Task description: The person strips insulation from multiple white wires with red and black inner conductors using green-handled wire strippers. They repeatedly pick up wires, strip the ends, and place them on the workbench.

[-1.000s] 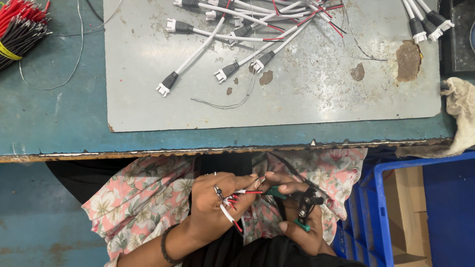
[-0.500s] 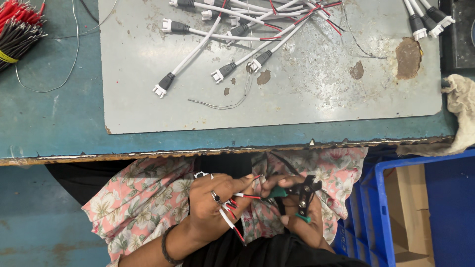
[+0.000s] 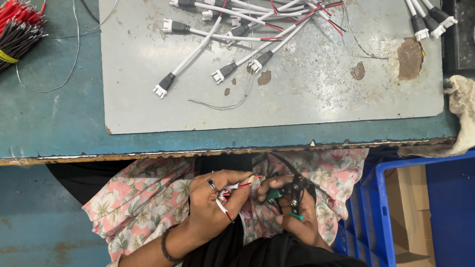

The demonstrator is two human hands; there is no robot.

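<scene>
From my head camera I look down at my lap. My left hand [image 3: 213,205] is closed around a thin white cable [image 3: 224,206] with small red and black wires [image 3: 242,186] poking out near my fingertips. My right hand [image 3: 292,212] is wrapped tight on a small pair of green-handled pliers [image 3: 291,194], and its tip sits right by those wire ends.

The cable looks very light and bendy — it flops if I let it hang. I think the little wires are easy to hurt, so a hard pull or a hard squeeze could snap them. The best place to hold it is on the white part, just behind the bare ends, where I pinch it now.

Up on the table [image 3: 59,133] lies a grey metal plate [image 3: 277,106] with a loose pile of white cables with plugs [image 3: 232,44]. A bundle of red and black wires [image 3: 20,27] lies at the far left.

Beside my right knee stands a blue crate [image 3: 378,207] — inside it I see a brown cardboard box [image 3: 408,212]. I cannot tell what is in the box.
</scene>
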